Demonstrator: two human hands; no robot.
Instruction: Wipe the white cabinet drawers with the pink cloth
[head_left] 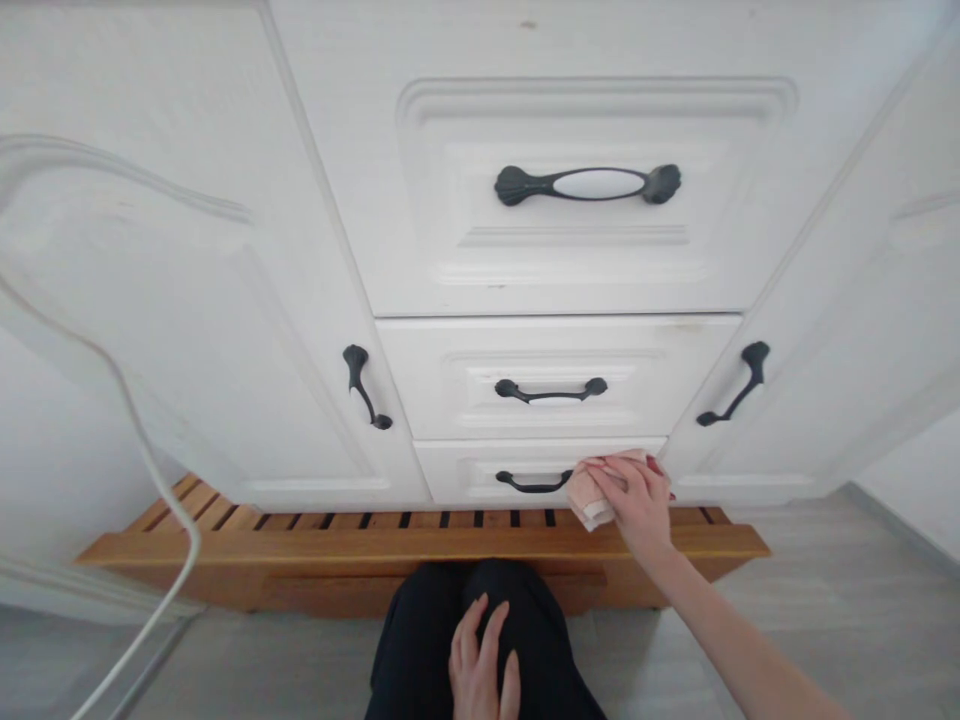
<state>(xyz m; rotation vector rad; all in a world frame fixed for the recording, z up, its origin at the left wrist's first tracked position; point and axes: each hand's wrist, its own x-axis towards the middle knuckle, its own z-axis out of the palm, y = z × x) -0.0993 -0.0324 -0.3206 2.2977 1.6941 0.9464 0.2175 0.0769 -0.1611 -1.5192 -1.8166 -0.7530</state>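
Note:
My right hand (636, 497) is closed on a pale pink cloth (590, 497), pressed against the right part of the bottom white drawer (456, 473). The cloth covers the right end of that drawer's dark handle (534, 487). My left hand (484, 665) rests on my dark-trousered knees, its fingers spread and nothing in it. Above the cloth are the middle drawer (427, 380) and the larger top drawer (420, 270), both closed, each with a dark handle that has a white inlay.
A slatted wooden bench (330, 545) runs along the cabinet's foot, in front of my knees. Cabinet doors with dark handles, the left (365, 388) and the right (736, 385), flank the drawers. A white cable (142, 440) hangs at the left. Grey flooring (840, 610) lies below.

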